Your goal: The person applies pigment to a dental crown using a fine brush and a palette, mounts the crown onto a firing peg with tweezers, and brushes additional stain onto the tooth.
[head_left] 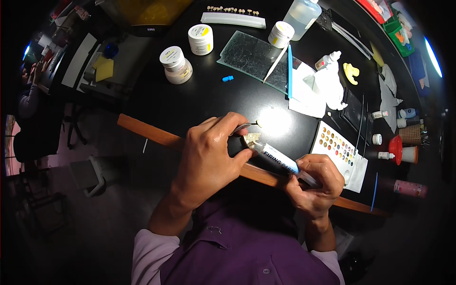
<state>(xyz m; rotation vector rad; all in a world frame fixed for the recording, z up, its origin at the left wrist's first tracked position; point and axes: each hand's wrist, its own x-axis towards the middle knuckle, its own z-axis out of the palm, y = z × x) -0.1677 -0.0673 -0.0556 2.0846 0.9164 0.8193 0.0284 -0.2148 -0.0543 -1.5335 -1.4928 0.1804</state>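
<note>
My left hand (pixel 204 149) is closed around slim metal tweezers (pixel 244 126), with a small pale piece (pixel 259 123) at their tip. Just below them, by my left thumb, is a small beige honeycomb-patterned block (pixel 252 138); my fingers partly hide how it is supported. My right hand (pixel 317 183) grips a clear-and-white syringe (pixel 280 159) with dark lettering. The syringe's nozzle points left and meets the block's lower edge; whether paste is coming out is too small to tell.
White jars (pixel 201 40) and a scratched glass plate (pixel 251 57) with a brush (pixel 276 62) lie farther back. A blue cap (pixel 228 79) sits on the black tabletop. Rightward are crumpled tissue (pixel 330 85), a yellow dental model (pixel 351 73) and a color palette (pixel 335 148). A wooden edge (pixel 152 131) borders the bench.
</note>
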